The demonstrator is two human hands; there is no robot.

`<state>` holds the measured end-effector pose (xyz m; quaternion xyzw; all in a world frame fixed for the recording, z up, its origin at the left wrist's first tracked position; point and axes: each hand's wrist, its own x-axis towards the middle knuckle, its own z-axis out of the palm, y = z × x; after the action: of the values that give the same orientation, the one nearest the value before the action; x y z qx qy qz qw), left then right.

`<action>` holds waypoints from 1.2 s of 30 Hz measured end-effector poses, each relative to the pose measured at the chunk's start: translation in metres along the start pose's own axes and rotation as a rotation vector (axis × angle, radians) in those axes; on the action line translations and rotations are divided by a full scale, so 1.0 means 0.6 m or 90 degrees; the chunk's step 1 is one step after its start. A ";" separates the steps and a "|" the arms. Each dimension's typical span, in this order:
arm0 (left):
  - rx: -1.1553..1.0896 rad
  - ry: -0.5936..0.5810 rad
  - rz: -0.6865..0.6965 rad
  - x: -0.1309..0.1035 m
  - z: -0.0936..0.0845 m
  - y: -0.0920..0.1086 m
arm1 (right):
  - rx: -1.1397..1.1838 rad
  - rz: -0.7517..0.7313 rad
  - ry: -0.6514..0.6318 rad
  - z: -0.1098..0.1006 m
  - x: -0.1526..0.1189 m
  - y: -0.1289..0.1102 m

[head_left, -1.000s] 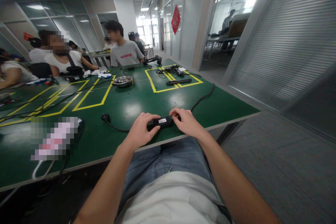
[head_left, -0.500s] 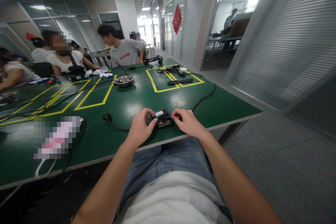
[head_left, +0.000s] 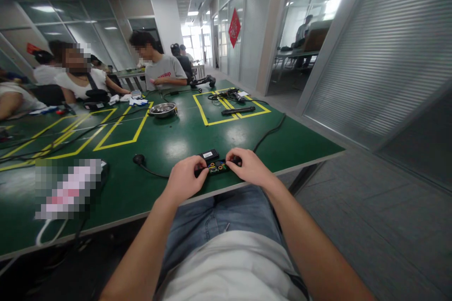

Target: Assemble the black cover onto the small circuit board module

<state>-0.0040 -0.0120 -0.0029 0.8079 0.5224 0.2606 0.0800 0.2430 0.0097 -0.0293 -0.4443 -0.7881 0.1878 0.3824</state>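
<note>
An opened black adapter case [head_left: 218,168] with wires and small round parts showing inside lies near the front edge of the green table. My left hand [head_left: 189,174] pinches its left end, where a black cable enters. At its right end my right hand [head_left: 243,163] is closed around the other cable end. Just behind the case rests a black cover [head_left: 209,154] with a white label, touched by neither hand as far as can be seen. A black plug [head_left: 139,160] on the left cable lies on the table.
A metal bowl [head_left: 163,110] stands farther back. Yellow tape [head_left: 203,113] frames a black bar [head_left: 238,110] and tangled cables. A pixelated pink item [head_left: 70,188] is at the left. Several people are across the table, one in a grey shirt [head_left: 165,68].
My left hand has left the labelled cover and now grips the left end of the open case. The cover lies behind the case. The person in grey has turned and brought their hands together.
</note>
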 end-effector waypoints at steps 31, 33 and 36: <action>-0.093 -0.013 0.077 0.002 0.007 -0.009 | -0.043 0.024 0.007 -0.005 -0.002 0.000; -0.102 -0.015 0.080 0.003 0.008 -0.010 | -0.036 0.030 0.003 -0.006 -0.002 0.000; -0.105 -0.013 0.079 0.003 0.010 -0.009 | -0.031 0.033 -0.001 -0.008 -0.003 0.001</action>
<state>-0.0050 -0.0073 -0.0098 0.8320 0.4474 0.2987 0.1357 0.2473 0.0083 -0.0272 -0.4738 -0.7806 0.1790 0.3662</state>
